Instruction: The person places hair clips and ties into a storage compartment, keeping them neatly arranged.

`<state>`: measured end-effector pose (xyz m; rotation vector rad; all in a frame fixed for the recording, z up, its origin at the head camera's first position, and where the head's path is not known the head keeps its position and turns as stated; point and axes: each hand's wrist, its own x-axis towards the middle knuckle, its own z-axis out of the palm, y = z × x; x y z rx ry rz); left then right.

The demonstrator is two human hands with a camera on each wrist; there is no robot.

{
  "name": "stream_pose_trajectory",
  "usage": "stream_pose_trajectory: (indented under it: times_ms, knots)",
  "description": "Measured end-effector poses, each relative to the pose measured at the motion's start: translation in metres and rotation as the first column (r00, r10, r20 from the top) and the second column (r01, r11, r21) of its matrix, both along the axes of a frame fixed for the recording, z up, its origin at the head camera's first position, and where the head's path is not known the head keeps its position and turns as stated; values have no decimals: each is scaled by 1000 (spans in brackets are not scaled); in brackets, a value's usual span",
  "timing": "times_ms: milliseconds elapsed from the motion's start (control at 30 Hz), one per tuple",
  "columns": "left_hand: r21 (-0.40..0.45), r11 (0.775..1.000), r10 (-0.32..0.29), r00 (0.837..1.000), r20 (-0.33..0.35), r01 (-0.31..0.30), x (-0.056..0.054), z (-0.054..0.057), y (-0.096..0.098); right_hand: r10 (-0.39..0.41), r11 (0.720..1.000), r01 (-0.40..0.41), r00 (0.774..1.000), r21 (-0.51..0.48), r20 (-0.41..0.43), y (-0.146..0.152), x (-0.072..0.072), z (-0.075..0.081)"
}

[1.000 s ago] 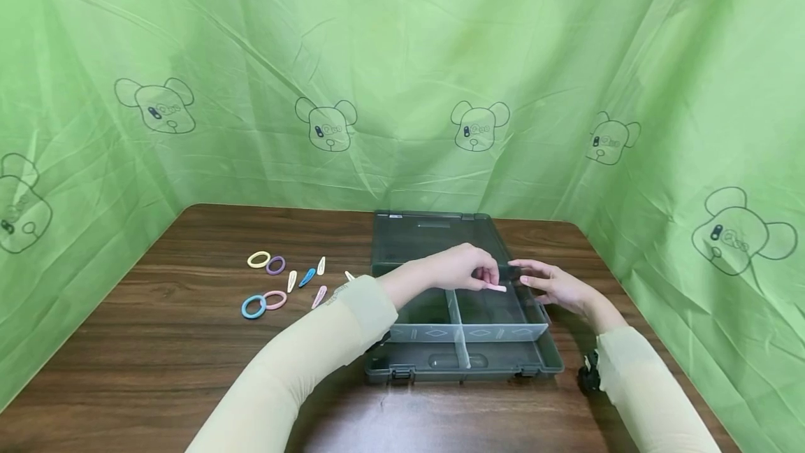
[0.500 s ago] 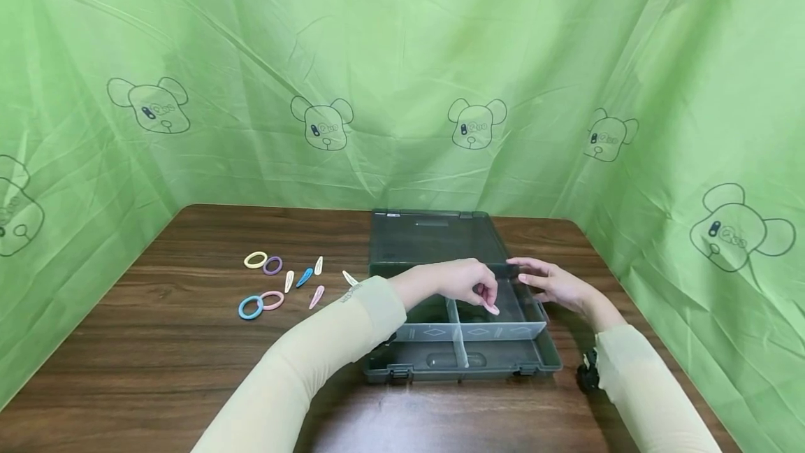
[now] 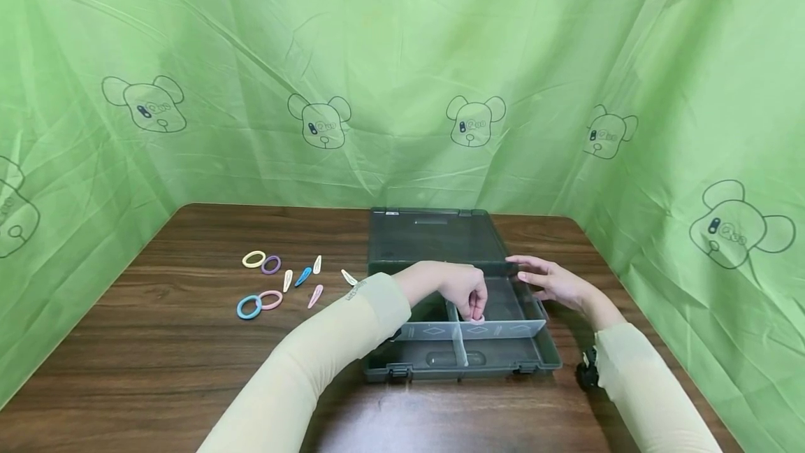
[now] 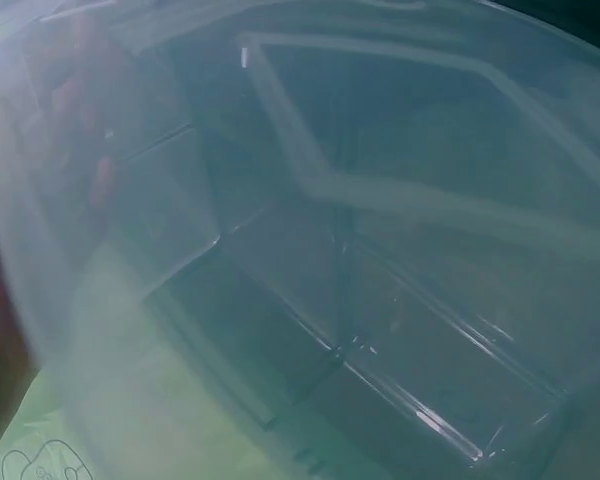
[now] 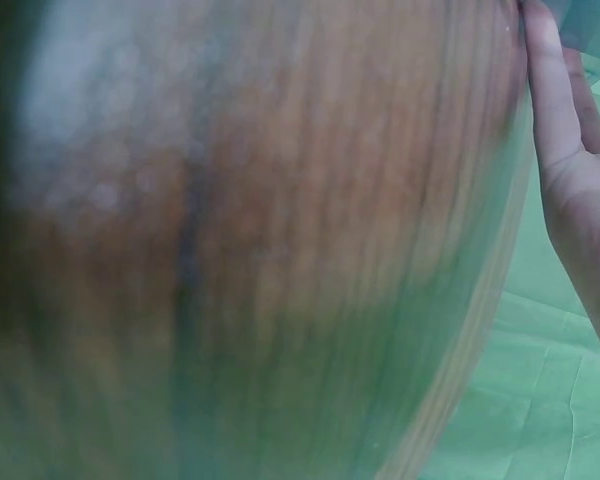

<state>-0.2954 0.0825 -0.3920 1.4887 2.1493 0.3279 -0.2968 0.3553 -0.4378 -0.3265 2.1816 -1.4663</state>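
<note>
My left hand (image 3: 464, 289) reaches down into the back right compartment of a grey see-through divider box (image 3: 415, 372). Between its fingertips it pinches a small pale pink hair accessory (image 3: 478, 320), just behind the white cross divider. The fingers cover most of it, so I cannot tell whether it is a hair clip or a hair tie. My right hand (image 3: 556, 282) has its fingers stretched out against the box's right side. In the right wrist view this hand (image 5: 580, 170) shows at the upper right edge. Translucent plastic fills the left wrist view.
Left of the box lie several snap hair clips, among them a blue one (image 3: 303, 277) and a pink one (image 3: 316, 296). Beyond them are several hair ties, including a yellow one (image 3: 254, 259) and a blue one (image 3: 249, 307). The box lid (image 3: 430, 236) is folded back.
My left hand has moved down and slightly left, carrying the pink accessory into the back right compartment. The right hand has stayed at the box's side.
</note>
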Motion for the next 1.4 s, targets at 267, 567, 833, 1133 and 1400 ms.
stream_pose_trajectory:
  times_ms: [267, 567, 833, 1133, 1400]
  knots:
    - [-46, 999, -21, 1000, -17, 20, 2, 0, 2, 2, 1000, -2, 1000, 4, 1, 0, 0, 3]
    - [11, 999, 34, 999, 29, -34, 2, 4, -2, 2, 1000, -2, 1000, -3, 0, 0, -2, 2]
    - [58, 997, 48, 996, 73, -52, 0, 10, -10, -4, 1000, 4, 1000, -23, 5, -1, 0, 1]
    - [173, 983, 45, 997, 57, -55, 2, 24, -29, -12, 1000, 12, 1000, -3, 11, -1, 2, 1]
    - [251, 968, 39, 998, -47, -26, 10, 39, -47, -8, 1000, 8, 1000, 0, 16, -2, 1, 2]
